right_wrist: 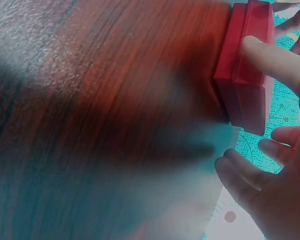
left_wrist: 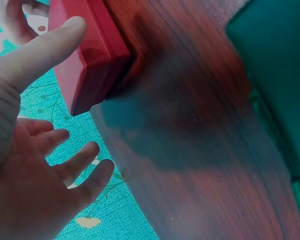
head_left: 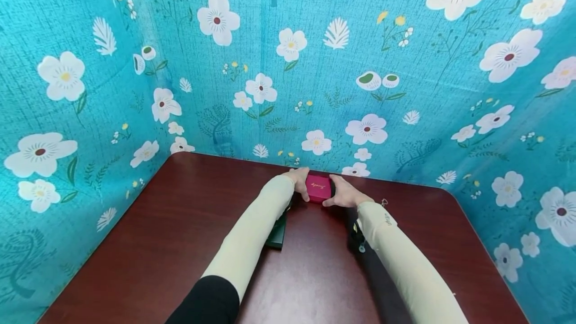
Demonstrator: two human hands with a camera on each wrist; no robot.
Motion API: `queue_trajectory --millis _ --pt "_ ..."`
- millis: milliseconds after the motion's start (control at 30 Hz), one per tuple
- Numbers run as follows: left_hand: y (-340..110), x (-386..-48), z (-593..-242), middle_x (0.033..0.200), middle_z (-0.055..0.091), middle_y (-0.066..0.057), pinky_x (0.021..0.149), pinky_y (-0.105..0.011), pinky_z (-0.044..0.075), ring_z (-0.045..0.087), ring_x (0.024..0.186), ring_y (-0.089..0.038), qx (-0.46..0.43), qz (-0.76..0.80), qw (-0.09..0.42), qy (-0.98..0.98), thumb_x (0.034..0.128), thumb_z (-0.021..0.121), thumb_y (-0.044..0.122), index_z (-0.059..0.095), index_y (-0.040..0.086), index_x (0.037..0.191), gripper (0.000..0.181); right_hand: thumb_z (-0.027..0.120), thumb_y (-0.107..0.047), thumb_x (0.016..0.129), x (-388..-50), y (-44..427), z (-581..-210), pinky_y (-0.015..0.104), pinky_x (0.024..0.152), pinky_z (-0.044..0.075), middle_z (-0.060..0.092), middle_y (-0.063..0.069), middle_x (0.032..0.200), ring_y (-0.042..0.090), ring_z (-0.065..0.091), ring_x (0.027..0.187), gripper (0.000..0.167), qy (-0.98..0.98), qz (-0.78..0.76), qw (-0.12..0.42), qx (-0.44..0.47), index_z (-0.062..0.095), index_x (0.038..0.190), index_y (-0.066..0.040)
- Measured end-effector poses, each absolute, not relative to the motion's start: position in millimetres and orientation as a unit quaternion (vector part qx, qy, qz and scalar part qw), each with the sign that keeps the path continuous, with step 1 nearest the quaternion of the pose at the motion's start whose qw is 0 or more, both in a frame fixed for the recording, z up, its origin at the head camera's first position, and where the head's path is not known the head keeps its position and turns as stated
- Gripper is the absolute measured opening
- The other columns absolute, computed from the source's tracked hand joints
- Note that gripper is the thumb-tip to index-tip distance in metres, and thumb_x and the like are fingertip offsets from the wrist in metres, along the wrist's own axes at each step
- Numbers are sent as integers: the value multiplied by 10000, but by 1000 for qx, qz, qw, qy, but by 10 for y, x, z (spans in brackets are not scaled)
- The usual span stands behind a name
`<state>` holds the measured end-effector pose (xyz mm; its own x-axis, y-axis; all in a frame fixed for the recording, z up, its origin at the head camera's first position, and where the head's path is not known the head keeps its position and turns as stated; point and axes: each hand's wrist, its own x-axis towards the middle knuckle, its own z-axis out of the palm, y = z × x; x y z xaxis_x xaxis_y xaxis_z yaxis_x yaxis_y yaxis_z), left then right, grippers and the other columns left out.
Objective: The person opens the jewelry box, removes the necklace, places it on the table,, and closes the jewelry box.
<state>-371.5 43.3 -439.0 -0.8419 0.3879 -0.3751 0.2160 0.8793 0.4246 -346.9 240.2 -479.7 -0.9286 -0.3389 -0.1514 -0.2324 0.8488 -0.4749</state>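
A small red box (head_left: 318, 188) with gold lettering on its lid sits at the table's far edge. On its left side is the left hand (head_left: 299, 182); the right hand (head_left: 340, 192) is on its right. In the left wrist view the left thumb lies on the red box (left_wrist: 90, 55), the other fingers spread apart below it. The right wrist view shows the right thumb against the near side of the box (right_wrist: 244, 70), its other fingers loosely bent and off the box. Whether any far-side fingers touch it is hard to tell.
A dark green box (head_left: 276, 234) lies on the reddish-brown table (head_left: 202, 204), partly hidden under the left forearm; its edge shows large in the left wrist view. A turquoise flowered cloth (head_left: 288, 84) hangs behind and beside the table.
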Motion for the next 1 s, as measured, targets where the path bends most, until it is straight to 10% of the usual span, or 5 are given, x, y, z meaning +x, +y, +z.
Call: queue_trajectory --millis 333,1000 --pt "477 -3725 -4492 1515 263 -38 1041 -397 319 269 1346 -263 167 172 225 944 708 837 308 190 121 1499 1039 830 -317 684 -3520 2439 -4874 488 987 371 328 222 1399 353 347 1244 1036 951 -246 111 -149 218 1440 40" --pt "438 -3748 -4591 1323 434 -56 927 -385 424 409 1183 -214 191 157 227 942 683 851 281 340 123 1406 899 859 -288 644 -3491 2428 -4893 489 948 401 453 170 1308 317 432 1160 975 947 -261 113 -151 326 1405 8"
